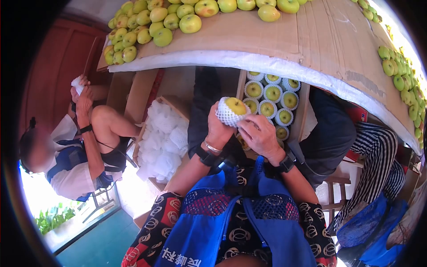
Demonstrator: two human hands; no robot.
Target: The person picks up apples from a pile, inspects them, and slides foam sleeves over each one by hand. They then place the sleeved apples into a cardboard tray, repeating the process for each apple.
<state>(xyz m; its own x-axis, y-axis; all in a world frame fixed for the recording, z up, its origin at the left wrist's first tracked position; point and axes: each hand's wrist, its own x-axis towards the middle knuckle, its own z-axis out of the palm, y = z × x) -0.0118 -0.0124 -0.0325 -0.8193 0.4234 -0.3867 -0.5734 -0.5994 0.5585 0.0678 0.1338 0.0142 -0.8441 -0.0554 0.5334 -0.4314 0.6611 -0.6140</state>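
My left hand (217, 130) is wrapped round a yellow-green apple (237, 106) that sits in a white foam net sleeve (227, 115), its upper side bare. At the sleeve's lower right edge, the curled fingers of my right hand (263, 137) close on the foam netting; the fingertips are partly hidden. Just beyond my hands stands a cardboard box (304, 100) with netted apples (272, 93) set in rows. To the left of my left hand, another box (172, 106) holds a heap of white foam nets (162, 133).
A cardboard-covered table (284, 38) spans the far side, with piled apples (190, 23) on the left and more apples (402, 82) at the right edge. A co-worker (89, 147) sits at left, holding white netting. Another person's striped trousers (373, 155) show at right.
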